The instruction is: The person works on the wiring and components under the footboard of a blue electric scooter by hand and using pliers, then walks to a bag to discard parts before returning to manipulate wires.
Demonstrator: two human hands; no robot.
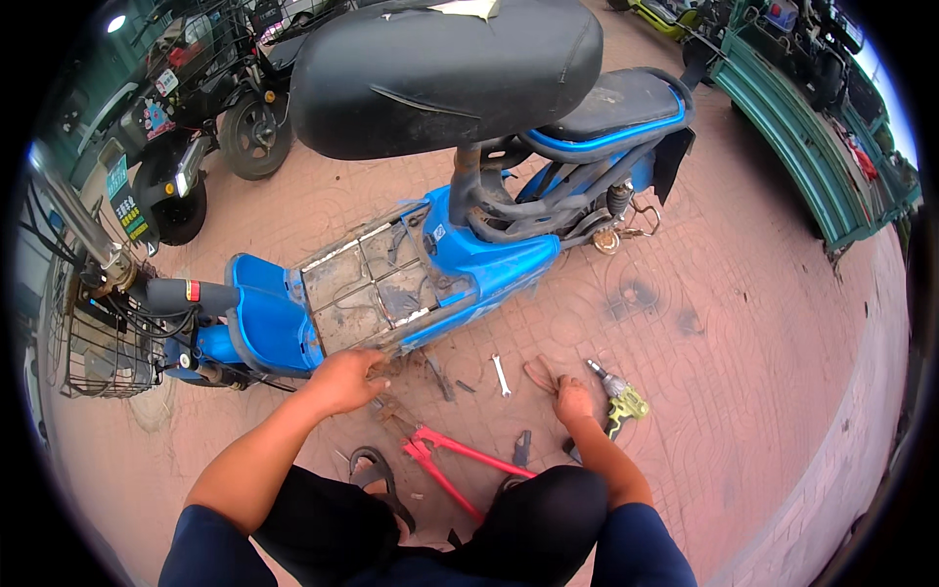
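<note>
Scooter (469, 249), blue with an open floor bay, stood left of centre. At its near edge, the left hand (342, 383) had fingers parted, apparently empty. Farther right, pliers (541, 371) lay under the right hand (575, 402), its grip impossible to tell; taking both handles squarely, clear of the drill (624, 403), seemed best.

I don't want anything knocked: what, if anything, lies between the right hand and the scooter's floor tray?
A reddish tool lies at the right hand; then a wrench and a dark strip lie on the paving toward the floor tray. All lie low, so a raised hand would likely clear them.
</note>
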